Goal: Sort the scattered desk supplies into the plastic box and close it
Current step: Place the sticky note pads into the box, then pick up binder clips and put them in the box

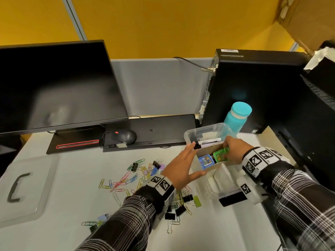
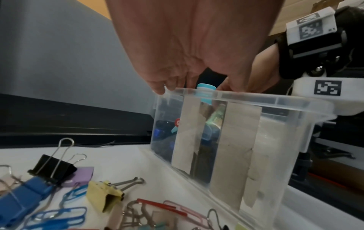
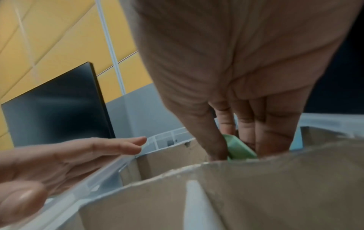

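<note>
The clear plastic box (image 1: 204, 128) stands at the desk's right, split by cardboard dividers (image 3: 246, 191). My right hand (image 1: 229, 153) reaches into the middle compartment and pinches a green plastic item (image 1: 220, 154) (image 3: 239, 149). A blue item (image 1: 205, 161) lies beside it. Markers (image 1: 208, 142) rest in the far compartment. My left hand (image 1: 190, 160) lies against the box's left rim (image 2: 256, 99) with its fingers (image 3: 118, 146) straight. Coloured paper clips (image 1: 125, 180) and binder clips (image 2: 53, 166) are scattered on the desk left of the box.
The box lid (image 1: 23, 187) with a dark handle lies at the far left. A monitor (image 1: 54, 87), keyboard (image 1: 150, 129) and mouse (image 1: 125, 135) sit behind. A teal bottle (image 1: 237, 115) and a black computer tower (image 1: 253, 84) stand just behind the box.
</note>
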`<state>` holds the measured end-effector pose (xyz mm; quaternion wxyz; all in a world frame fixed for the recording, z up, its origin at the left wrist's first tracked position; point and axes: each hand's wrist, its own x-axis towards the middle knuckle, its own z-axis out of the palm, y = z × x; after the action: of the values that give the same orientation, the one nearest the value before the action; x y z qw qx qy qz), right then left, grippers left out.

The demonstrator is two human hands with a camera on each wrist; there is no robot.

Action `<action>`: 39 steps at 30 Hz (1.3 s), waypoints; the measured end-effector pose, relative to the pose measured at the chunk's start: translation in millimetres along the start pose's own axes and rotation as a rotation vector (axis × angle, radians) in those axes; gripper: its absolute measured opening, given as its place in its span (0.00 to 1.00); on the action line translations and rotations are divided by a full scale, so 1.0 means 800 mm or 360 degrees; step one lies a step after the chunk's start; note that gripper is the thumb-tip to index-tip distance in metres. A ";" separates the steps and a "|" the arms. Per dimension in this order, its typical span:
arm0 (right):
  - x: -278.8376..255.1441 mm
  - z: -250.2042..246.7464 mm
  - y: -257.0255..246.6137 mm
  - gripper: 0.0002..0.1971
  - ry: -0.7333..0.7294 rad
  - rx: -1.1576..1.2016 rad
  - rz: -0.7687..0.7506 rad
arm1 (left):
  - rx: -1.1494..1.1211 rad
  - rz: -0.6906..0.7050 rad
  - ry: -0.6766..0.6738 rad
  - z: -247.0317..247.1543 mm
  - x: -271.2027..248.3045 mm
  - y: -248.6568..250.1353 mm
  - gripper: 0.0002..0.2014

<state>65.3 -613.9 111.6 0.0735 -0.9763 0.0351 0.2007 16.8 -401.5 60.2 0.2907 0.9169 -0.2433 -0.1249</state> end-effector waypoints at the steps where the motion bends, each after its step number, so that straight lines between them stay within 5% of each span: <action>1: 0.002 -0.001 0.002 0.11 -0.0002 0.0041 0.0027 | -0.0023 0.0008 -0.0009 -0.002 0.001 -0.002 0.40; 9: 0.008 0.005 0.000 0.15 -0.0040 0.0069 0.0078 | 0.0020 0.0074 -0.0131 -0.027 0.014 -0.016 0.27; 20: -0.018 -0.008 -0.021 0.14 -0.0059 0.0125 0.0152 | 0.0106 0.0121 -0.0090 -0.035 0.006 -0.020 0.31; 24: -0.078 -0.021 -0.055 0.17 0.0443 0.0385 -0.0218 | 0.0041 -0.0029 0.0158 -0.055 -0.026 -0.064 0.30; 27: -0.120 0.009 -0.099 0.11 0.0672 0.0535 -0.0632 | 0.0142 -0.0260 0.0114 -0.060 -0.049 -0.109 0.25; 31: -0.143 0.091 -0.146 0.19 0.0278 0.0209 -0.0832 | 0.0337 -0.0347 -0.0123 -0.049 -0.055 -0.135 0.26; 39: -0.115 0.172 -0.130 0.21 -0.0099 -0.0161 -0.0320 | 0.0558 -0.0201 -0.0219 -0.035 -0.031 -0.134 0.18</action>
<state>-62.3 -485.6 36.5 0.0449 -0.9707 -0.0755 0.2239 46.1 -299.3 21.1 0.1008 0.9563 -0.2225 -0.1609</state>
